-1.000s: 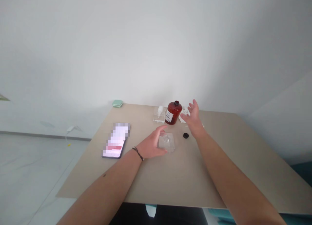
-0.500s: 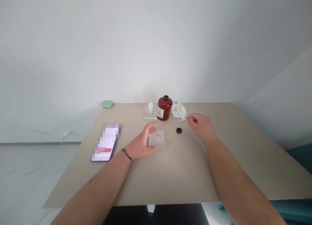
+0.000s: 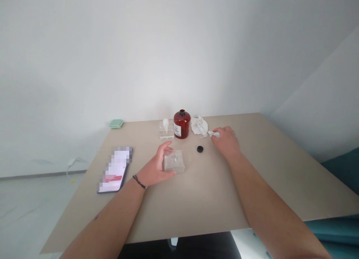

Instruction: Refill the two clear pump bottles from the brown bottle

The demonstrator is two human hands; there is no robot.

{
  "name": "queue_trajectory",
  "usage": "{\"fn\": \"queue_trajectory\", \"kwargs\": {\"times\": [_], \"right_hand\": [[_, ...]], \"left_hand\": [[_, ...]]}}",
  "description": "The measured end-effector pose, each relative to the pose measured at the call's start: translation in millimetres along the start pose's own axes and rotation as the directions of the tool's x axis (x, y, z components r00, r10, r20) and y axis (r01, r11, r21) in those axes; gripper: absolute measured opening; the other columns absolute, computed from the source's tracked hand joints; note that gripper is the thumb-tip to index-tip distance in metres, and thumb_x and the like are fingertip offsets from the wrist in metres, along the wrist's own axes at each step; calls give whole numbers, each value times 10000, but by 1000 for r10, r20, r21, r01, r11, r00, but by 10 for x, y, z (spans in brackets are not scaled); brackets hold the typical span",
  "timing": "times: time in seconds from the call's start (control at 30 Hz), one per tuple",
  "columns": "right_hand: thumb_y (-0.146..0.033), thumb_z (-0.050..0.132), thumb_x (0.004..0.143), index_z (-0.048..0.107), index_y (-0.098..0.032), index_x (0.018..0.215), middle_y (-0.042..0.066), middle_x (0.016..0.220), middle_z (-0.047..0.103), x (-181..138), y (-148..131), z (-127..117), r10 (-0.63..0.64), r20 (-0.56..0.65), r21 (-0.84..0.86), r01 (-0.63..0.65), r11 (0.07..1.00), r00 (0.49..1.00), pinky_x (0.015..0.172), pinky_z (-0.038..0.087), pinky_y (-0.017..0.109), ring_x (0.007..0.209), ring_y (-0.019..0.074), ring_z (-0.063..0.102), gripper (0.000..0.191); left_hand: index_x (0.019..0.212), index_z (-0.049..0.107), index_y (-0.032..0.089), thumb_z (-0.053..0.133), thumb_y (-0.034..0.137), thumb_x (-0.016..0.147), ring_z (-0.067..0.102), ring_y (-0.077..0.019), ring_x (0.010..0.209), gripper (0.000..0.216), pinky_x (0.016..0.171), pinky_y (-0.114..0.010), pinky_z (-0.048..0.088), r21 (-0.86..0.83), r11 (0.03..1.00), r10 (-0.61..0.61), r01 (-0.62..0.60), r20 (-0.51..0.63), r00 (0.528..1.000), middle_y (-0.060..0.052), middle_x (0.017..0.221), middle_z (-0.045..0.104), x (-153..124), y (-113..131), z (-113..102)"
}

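Note:
My left hand, a dark cord at its wrist, grips a clear square plastic box between thumb and fingers, with a small round mark in the box's top. To the right, my right hand is closed on a small piece of white tissue that sticks out past the fingertips. A larger crumpled tissue lies just beyond it. Between the hands sits a small round black cap on the table. Behind them stands a dark red bottle, uncapped, with a white label.
Left of the bottle is another clear plastic piece with a white rounded object at it. A phone with a lit screen lies on the left of the beige table. A green case sits at the far left corner.
My right hand has gone from pinching the edge of the tissue to holding a small piece of it. The left hand keeps its hold on the box. The whole view has shifted slightly.

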State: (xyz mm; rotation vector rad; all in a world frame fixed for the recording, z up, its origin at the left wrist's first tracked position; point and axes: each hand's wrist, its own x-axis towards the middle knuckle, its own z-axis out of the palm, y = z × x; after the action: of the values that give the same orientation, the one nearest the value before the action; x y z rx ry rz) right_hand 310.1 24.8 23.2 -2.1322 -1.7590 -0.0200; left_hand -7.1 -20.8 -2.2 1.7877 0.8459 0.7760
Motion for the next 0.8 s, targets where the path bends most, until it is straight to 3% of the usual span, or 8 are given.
{"fn": "queue_trajectory", "kwargs": {"times": [0.4,0.8], "right_hand": [[-328,517,900,642,-211,1283,164,1212,620,26,57,69,75,179,-76,-63,995,981,944,480,419,1124,334,605,419],[-296,495,910,667,-228,1246,150,1212,643,42,67,60,82,181,-80,-69,994,980,927,480,405,1110,313,622,384]], "left_hand": [[1505,115,284,790,260,729,493,-307,1269,1029,1150,-553,305,13,1000,8,-8,8,1000,-126,1344,432,3,-4,-10],[1509,129,279,800,258,719,482,-302,1273,1037,1159,-551,292,-12,1000,20,-20,8,1000,-122,1326,453,7,-16,0]]}}
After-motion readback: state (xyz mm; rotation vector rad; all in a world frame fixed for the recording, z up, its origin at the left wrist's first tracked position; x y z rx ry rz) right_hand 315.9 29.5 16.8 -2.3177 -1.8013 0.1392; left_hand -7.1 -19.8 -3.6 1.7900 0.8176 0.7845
